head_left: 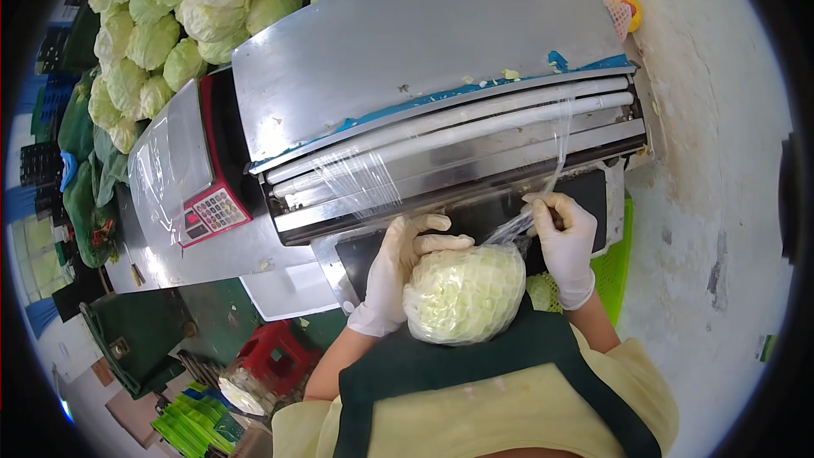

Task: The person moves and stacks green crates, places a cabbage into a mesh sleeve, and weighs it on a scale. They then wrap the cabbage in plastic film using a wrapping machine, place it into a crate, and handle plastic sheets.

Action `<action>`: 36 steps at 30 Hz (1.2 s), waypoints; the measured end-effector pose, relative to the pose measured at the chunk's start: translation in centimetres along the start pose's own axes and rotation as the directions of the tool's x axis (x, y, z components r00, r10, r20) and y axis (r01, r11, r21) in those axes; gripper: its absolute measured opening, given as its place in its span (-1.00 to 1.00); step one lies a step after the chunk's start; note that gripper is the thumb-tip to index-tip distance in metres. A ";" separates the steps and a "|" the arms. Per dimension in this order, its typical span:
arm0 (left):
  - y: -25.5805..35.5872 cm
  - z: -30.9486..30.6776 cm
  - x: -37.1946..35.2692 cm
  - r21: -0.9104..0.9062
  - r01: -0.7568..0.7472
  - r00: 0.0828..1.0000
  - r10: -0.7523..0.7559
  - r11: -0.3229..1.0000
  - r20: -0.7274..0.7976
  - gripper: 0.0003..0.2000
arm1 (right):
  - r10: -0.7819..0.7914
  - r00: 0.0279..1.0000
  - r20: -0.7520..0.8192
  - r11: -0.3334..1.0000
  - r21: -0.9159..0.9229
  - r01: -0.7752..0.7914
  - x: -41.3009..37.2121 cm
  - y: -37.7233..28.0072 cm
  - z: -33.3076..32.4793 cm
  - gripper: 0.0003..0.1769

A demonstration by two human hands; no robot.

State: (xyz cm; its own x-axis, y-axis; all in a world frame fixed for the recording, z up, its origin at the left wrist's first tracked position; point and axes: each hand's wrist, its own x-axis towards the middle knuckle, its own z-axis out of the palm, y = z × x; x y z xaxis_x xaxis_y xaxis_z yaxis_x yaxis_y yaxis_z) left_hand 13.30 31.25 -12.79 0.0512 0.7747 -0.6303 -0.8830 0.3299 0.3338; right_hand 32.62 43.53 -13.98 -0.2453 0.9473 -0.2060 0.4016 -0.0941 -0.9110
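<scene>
A pale green cabbage (466, 295) in a white foam net and clear plastic film sits at the front edge of the wrapping machine, close to my apron. My left hand (392, 267), in a whitish glove, lies against the cabbage's left side with fingers stretched out past its far side. On the right, my gloved right hand (564, 237) is closed in a pinch on a gathered strand of plastic film (560, 148). That strand reaches up to the machine's roller (475, 127) and also runs down to the cabbage. The fingertips' exact hold is partly hidden.
Many cabbages (216, 4) are piled at the upper left. A red scale with a keypad (216, 210) stands left of the wrapping machine (424, 25). A green crate (623, 263) is by my right arm, near the wall (704, 161). A red stool (275, 356) stands below left.
</scene>
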 end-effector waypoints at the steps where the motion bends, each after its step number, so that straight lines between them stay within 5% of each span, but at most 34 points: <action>1: -0.1 -0.1 0.1 0.022 0.001 1.000 0.000 1.000 -0.020 -0.42 | 0.159 0.985 0.064 0.971 0.172 -0.168 0.0 -0.4 0.1 -0.93; 4: -0.3 -0.3 0.1 0.011 -0.018 1.000 0.018 1.000 -0.014 -0.40 | 0.257 0.893 0.369 0.779 0.468 -0.417 0.6 -1.5 -1.3 -0.86; 8: -0.7 -1.2 0.4 -0.050 -0.029 0.999 0.031 0.998 0.033 -0.40 | 0.185 0.878 0.442 0.581 0.671 -0.461 0.5 -2.7 -0.7 -0.81; 11: -0.5 -0.6 0.4 -0.079 -0.036 0.999 0.038 0.996 0.023 -0.40 | 0.224 0.928 0.299 0.805 0.480 -0.349 1.1 -1.1 -0.4 -0.73; 18: -0.6 -0.5 0.6 -0.114 -0.033 0.999 0.028 0.993 -0.047 -0.39 | 0.340 0.926 0.166 0.833 0.404 -0.378 1.8 -1.1 -1.4 -0.60; 25: -0.9 -1.0 0.6 -0.122 -0.103 0.995 0.102 0.987 -0.008 -0.42 | 0.366 0.895 0.256 0.894 0.171 -0.415 3.3 -0.2 -3.9 -0.57; 28: -1.2 -1.4 0.7 -0.126 -0.127 0.992 0.128 0.984 -0.001 -0.42 | 0.106 0.991 0.086 0.963 -0.256 -0.081 2.8 -0.5 -3.4 -0.61; 30: -1.2 -1.4 0.8 -0.102 -0.144 0.990 0.144 0.984 -0.014 -0.42 | -0.330 0.944 -0.020 0.767 -0.589 0.256 2.1 0.4 -2.0 -0.69; 36: -1.3 -1.4 0.5 -0.084 -0.167 0.986 0.164 0.982 -0.038 -0.43 | -0.476 0.875 0.090 0.576 -0.720 0.387 1.5 0.8 -0.1 -0.75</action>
State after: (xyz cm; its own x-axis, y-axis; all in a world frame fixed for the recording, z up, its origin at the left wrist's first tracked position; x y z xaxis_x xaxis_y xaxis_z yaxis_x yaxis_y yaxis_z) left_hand 13.80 30.44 -14.54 -0.1125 0.7972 -0.5932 -0.9153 0.1491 0.3740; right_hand 32.70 44.97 -14.99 -0.4850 0.8460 0.2216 0.7715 0.5332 -0.3472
